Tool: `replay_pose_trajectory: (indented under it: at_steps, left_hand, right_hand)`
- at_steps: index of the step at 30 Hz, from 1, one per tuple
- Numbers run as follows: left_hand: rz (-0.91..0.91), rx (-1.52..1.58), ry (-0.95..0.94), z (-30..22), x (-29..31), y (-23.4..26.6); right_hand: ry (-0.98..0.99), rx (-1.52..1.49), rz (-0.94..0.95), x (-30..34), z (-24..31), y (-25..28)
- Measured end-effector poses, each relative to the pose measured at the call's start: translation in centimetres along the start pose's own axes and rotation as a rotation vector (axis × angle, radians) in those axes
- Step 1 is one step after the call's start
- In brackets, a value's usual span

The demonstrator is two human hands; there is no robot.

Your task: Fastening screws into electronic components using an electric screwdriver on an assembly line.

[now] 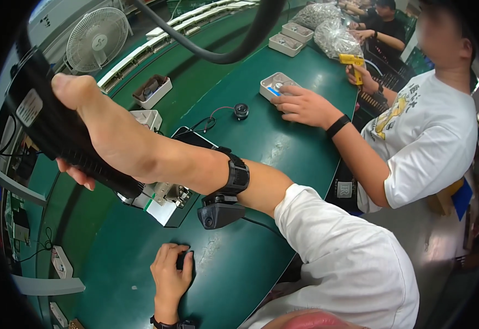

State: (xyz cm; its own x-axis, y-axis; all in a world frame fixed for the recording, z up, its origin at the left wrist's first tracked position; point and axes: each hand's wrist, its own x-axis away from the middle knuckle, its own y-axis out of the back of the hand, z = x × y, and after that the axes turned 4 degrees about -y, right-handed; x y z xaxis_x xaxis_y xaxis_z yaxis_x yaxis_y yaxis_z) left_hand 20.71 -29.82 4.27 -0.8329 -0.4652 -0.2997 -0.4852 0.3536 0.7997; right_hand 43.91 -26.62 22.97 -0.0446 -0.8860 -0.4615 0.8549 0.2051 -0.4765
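My right hand (108, 131) is wrapped round a thick black powered screwdriver (58, 115), its cable running up from the top. The driver's lower tip points down at a white-and-black housing (165, 211) with metal parts on it; whether the tip touches is unclear. Part of that housing is hidden behind my right forearm. On the green table near me, my left hand (171, 274) rests with curled fingers. Something small and dark shows between its thumb and fingers, too unclear to name.
A round black part (241, 111) with wires lies farther back. On the right, a co-worker touches a white tray (272, 86) and holds a yellow handheld tool (351, 61). A fan (98, 41), a box of parts (152, 92) and clear bags (335, 38) stand around.
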Motion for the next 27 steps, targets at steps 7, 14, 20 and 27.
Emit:
replay_pose_trajectory:
  at_steps: [7, 14, 20, 27]
  left_hand:
    - [-0.039, 0.002, 0.039, 0.2, -0.7, 0.8]
    - [-0.050, -0.008, 0.038, 1.0, -1.6, 0.3]
    - [0.006, 0.263, -0.124, 2.0, -0.7, 0.0]
    - [0.065, 0.190, -0.161, 2.8, -0.3, -0.7]
  right_hand:
    - [0.041, 0.023, -0.057, -0.3, 0.6, 0.3]
    - [0.243, 0.040, 0.003, 1.1, 1.7, 1.8]
    - [-0.062, 0.011, 0.470, -2.1, 4.2, 6.3]
    - [-0.142, 0.299, 0.440, -0.7, 5.3, 4.2]
